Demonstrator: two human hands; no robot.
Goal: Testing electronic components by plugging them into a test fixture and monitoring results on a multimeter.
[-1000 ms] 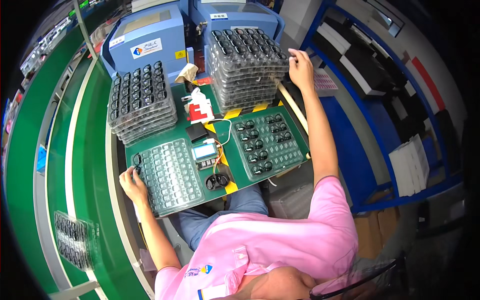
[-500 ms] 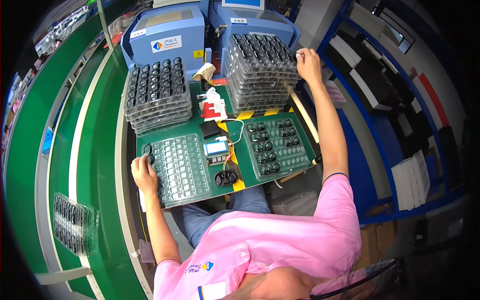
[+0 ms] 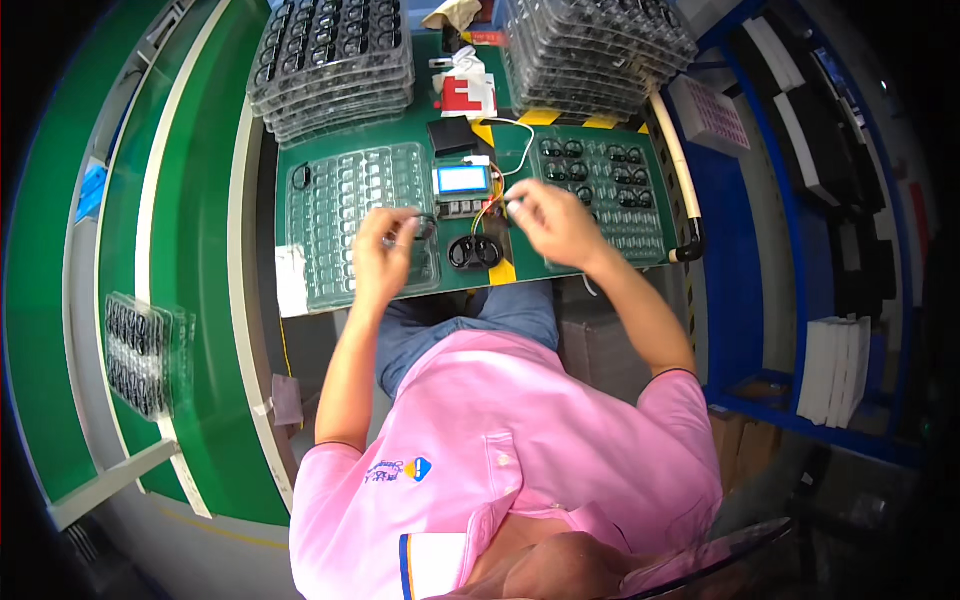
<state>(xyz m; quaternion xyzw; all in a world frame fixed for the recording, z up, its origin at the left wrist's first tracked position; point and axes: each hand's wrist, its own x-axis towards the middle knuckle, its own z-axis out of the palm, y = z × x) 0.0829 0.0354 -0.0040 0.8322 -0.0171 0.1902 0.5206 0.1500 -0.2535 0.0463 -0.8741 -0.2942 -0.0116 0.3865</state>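
Observation:
My left hand (image 3: pixel 383 258) is closed in a pinch on a black looped piece (image 3: pixel 427 227), over the right side of the left clear plastic tray (image 3: pixel 350 215). That tray has one similar black piece (image 3: pixel 302 177) in its far left corner; its other pockets look bare. Closed at the fingertips, my right hand (image 3: pixel 557 228) pinches a small dark piece (image 3: pixel 515 203) whose shape is partly hidden. Between the hands lie a black oval holder (image 3: pixel 475 253) with two hollows and a small device with a lit screen (image 3: pixel 462 180), joined by thin coloured wires.
The right clear tray (image 3: pixel 640 220) holds several black pieces in pairs. Stacks of filled trays rise at the back left (image 3: pixel 330 65) and back right (image 3: pixel 590 70). A black box (image 3: pixel 452 136) and a red-and-white card (image 3: pixel 468 95) lie between. A pale pipe (image 3: pixel 677 150) runs along the right edge.
My left hand has come right from the left tray's far left corner, with a black piece. My right hand has come down from the back right stack to the middle. The view has tilted lower.

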